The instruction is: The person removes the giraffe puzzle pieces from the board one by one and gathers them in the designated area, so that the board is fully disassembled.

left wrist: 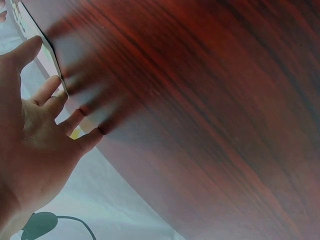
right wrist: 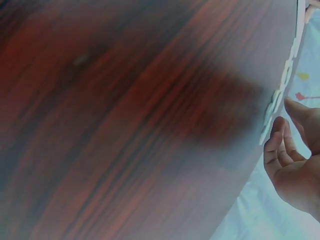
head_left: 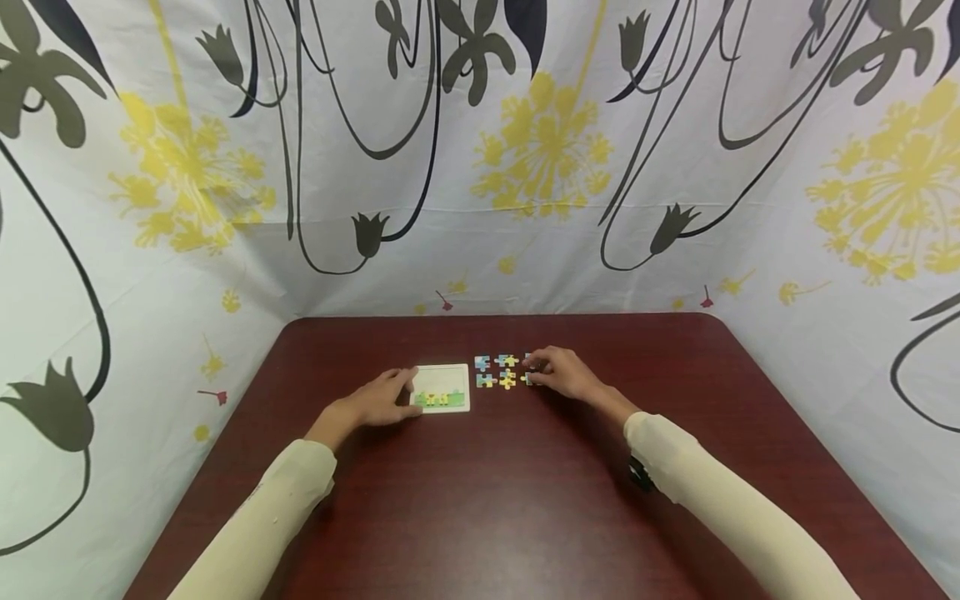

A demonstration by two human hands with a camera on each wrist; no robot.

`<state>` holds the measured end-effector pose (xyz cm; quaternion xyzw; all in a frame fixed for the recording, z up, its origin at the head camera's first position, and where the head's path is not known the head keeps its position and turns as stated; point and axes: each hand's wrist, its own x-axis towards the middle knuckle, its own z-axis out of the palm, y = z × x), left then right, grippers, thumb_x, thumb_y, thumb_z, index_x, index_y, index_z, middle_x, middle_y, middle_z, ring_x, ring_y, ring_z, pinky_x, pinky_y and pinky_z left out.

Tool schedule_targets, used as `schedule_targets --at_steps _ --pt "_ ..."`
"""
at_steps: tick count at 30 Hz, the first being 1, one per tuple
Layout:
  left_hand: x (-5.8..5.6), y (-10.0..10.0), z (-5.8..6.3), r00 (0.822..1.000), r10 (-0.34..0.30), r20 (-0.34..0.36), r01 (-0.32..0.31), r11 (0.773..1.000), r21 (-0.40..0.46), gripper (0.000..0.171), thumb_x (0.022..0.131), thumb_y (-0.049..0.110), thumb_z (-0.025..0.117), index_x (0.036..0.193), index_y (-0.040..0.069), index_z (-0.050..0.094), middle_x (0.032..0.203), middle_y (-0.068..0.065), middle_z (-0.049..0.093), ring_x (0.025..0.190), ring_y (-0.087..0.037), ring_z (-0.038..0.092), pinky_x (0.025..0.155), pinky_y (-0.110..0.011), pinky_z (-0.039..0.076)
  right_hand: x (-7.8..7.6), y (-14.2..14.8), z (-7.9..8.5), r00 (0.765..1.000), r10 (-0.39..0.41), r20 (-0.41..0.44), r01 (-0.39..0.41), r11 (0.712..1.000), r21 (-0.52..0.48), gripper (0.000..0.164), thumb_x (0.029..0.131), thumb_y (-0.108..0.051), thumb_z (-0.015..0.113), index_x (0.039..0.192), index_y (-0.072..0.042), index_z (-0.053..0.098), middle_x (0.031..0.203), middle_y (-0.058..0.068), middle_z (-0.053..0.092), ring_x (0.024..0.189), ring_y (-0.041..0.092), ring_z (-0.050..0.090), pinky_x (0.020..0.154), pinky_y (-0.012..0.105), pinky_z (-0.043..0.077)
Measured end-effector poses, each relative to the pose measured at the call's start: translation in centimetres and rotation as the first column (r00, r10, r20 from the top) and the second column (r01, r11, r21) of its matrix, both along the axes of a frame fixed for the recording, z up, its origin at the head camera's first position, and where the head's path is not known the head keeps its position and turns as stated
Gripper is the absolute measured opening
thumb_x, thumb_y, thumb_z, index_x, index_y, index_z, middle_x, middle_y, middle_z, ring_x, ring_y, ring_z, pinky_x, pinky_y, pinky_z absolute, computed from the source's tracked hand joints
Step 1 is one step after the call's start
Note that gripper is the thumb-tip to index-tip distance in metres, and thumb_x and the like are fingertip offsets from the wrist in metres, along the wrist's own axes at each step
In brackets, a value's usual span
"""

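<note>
A shallow white puzzle tray (head_left: 440,367) with a green and yellow strip along its near side lies on the table. My left hand (head_left: 381,398) is at its left side, thumb at the near corner and fingertips near the far corner. In the left wrist view the fingers of that hand (left wrist: 47,120) are spread and nearly straight. Right of the tray, several puzzle pieces (head_left: 507,380) in blue and yellow lie in two rows. My right hand (head_left: 564,372) is over the rightmost pieces and partly hides them. In the right wrist view its thumb and bent fingers (right wrist: 278,145) stand apart beside the pieces.
The dark red wooden table (head_left: 480,500) has rounded far corners. A white cloth (head_left: 480,275) with yellow and grey flower prints hangs behind it and at both sides. A dark band (head_left: 640,473) shows beneath the right sleeve.
</note>
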<state>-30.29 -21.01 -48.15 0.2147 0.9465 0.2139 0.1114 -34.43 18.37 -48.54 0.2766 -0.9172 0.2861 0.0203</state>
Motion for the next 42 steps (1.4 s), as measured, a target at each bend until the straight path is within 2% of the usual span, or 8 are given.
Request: schedule_targets --at_steps 6,12,16,22,26,34,38,42 --pt "-0.1 -0.1 -0.2 1.000 0.017 0.011 -0.017 1.000 -0.014 0.086 0.099 0.047 0.069 0.164 0.009 0.028 0.143 -0.006 0.051 0.147 -0.033 0.037 0.112 -0.055 0.038 0.1 -2.2 0.5 0.999 0.035 -0.010 -0.035 0.999 -0.016 0.027 0.096 -0.008 0.076 0.121 0.000 0.073 0.112 0.016 0.074 0.094 0.031 0.074 0.082 0.045 0.059" --pt "0.0 0.0 -0.1 1.000 0.014 0.003 -0.014 1.000 -0.002 0.086 0.099 0.047 0.069 0.163 0.007 0.028 0.144 -0.007 0.051 0.148 -0.034 0.037 0.112 -0.056 0.038 0.1 -4.8 0.6 0.998 0.053 0.016 -0.053 0.998 -0.016 0.026 0.096 -0.010 0.075 0.121 -0.002 0.074 0.108 0.013 0.076 0.093 0.027 0.074 0.079 0.040 0.059" --pt "0.0 0.0 -0.1 1.000 0.017 0.002 -0.017 1.000 0.000 0.083 0.098 0.047 0.070 0.161 0.008 0.032 0.149 -0.011 0.048 0.148 -0.034 0.037 0.111 -0.056 0.039 0.2 -6.7 0.5 0.996 0.075 0.038 -0.075 0.997 -0.016 0.027 0.096 -0.012 0.076 0.122 -0.004 0.074 0.108 0.010 0.077 0.096 0.025 0.074 0.083 0.039 0.059" --pt "-0.1 0.1 -0.1 1.000 0.020 0.014 -0.020 1.000 0.010 0.057 0.098 0.048 0.070 0.138 0.014 0.049 0.162 -0.018 0.035 0.149 -0.039 0.035 0.109 -0.060 0.039 0.4 -9.7 0.3 0.987 0.146 0.063 -0.145 0.989 -0.015 0.028 0.097 -0.015 0.075 0.124 -0.005 0.073 0.110 0.008 0.076 0.099 0.024 0.075 0.085 0.035 0.059" --pt "-0.2 0.2 0.0 1.000 0.021 0.012 -0.021 1.000 0.006 0.051 0.098 0.050 0.070 0.130 0.016 0.052 0.163 -0.019 0.034 0.148 -0.041 0.037 0.107 -0.062 0.040 0.7 -11.6 0.2 0.982 0.186 0.046 -0.186 0.982 0.006 0.028 0.098 -0.015 0.074 0.124 -0.006 0.074 0.106 0.004 0.077 0.095 0.021 0.075 0.083 0.034 0.058" --pt "-0.4 0.1 -0.2 1.000 0.026 0.006 -0.026 1.000 -0.010 0.054 0.097 0.051 0.069 0.134 0.015 0.052 0.162 -0.019 0.035 0.147 -0.041 0.038 0.108 -0.062 0.040 0.9 -14.8 0.4 0.975 0.209 0.071 -0.208 0.978 -0.010 0.029 0.097 -0.017 0.076 0.124 -0.006 0.075 0.106 0.005 0.077 0.092 0.019 0.075 0.081 0.032 0.059" --pt "-0.3 0.1 -0.1 1.000 0.026 0.002 -0.026 1.000 -0.008 0.067 0.098 0.051 0.069 0.149 0.014 0.046 0.158 -0.015 0.041 0.148 -0.037 0.038 0.109 -0.060 0.040 1.0 -16.0 0.2 0.970 0.233 0.065 -0.234 0.972 0.007 0.030 0.097 -0.017 0.076 0.124 -0.005 0.074 0.104 0.005 0.077 0.090 0.017 0.075 0.079 0.031 0.059" --pt "-0.1 0.1 0.0 1.000 0.031 0.001 -0.031 0.999 -0.009 0.080 0.099 0.050 0.068 0.160 0.012 0.035 0.155 -0.013 0.043 0.148 -0.036 0.038 0.110 -0.059 0.040 0.9 -16.7 0.0 0.965 0.241 0.098 -0.245 0.969 0.027 0.032 0.097 -0.017 0.076 0.126 -0.005 0.073 0.104 0.003 0.077 0.088 0.013 0.073 0.075 0.027 0.058"
